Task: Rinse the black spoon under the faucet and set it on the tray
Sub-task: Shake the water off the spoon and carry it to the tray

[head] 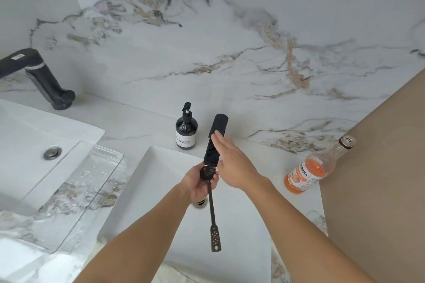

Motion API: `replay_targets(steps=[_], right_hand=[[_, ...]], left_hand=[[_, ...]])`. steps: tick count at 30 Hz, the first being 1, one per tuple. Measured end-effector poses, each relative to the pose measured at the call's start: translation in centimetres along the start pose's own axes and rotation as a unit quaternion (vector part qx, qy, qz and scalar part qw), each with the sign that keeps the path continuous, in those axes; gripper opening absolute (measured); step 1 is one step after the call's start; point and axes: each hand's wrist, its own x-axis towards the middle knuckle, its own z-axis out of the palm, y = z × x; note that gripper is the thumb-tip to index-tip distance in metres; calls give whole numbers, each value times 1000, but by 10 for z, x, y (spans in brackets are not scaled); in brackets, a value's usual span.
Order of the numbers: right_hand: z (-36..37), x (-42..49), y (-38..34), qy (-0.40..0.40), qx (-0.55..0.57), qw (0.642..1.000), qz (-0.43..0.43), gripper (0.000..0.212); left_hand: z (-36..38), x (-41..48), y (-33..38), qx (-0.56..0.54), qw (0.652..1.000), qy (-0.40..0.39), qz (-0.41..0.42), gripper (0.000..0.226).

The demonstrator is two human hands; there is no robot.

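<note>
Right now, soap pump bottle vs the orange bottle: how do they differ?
The soap pump bottle is dark, with a black pump on top and a white label; the orange bottle is clear ribbed glass, uncapped, holding orange liquid. The soap pump bottle stands left of the faucet behind the basin; the orange bottle stands right of the basin, near the tan panel. Both are upright on the marble counter.

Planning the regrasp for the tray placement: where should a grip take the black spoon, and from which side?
Grip the thin shaft of the black spoon at its middle, coming from the right. The left hand already cups the bowl end under the faucet, so that end is blocked. The shaft hangs free over the sink, bare down to the flat perforated end. The right hand, open by the faucet, is on that side.
</note>
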Motion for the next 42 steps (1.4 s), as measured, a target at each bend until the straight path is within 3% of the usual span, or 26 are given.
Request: replay_targets(steps=[2,4,6,8,11,14,19,25,28,32,38,42], right_hand=[[22,-14,2,83,127,988,39,66],[53,-34,2,164,307,919,183,41],[85,-56,-4,106,498,797,326,27],[108,-75,-15,-16,616,691,378,50],[109,-82,-28,-91,711,620,320,76],[82,-67,-40,-72,733,632,241,80],[20,-42,-58,-8,748,643,166,55],[-38,-29,-65,14,747,663,49,61],[-48,-31,-67,21,739,674,20,63],[-29,-44,-62,-3,714,699,44,70],[-47,-39,-56,-15,738,674,-12,56],[-25,-48,-55,-36,700,710,62,65]], left_hand=[[-5,-9,-5,23,999,47,0,45],[-9,-22,-9,52,995,85,7,44],[-8,-37,-12,71,993,93,34,39],[2,-55,-11,98,991,63,66,38],[35,-87,-2,177,978,-23,111,39],[72,-122,11,260,949,-99,151,41],[128,-167,26,351,897,-155,218,41],[169,-202,34,398,841,-196,309,43],[186,-209,35,385,836,-215,328,44],[195,-207,40,383,834,-217,331,44],[178,-190,23,375,839,-183,349,40],[193,-198,40,301,863,-181,363,39]])
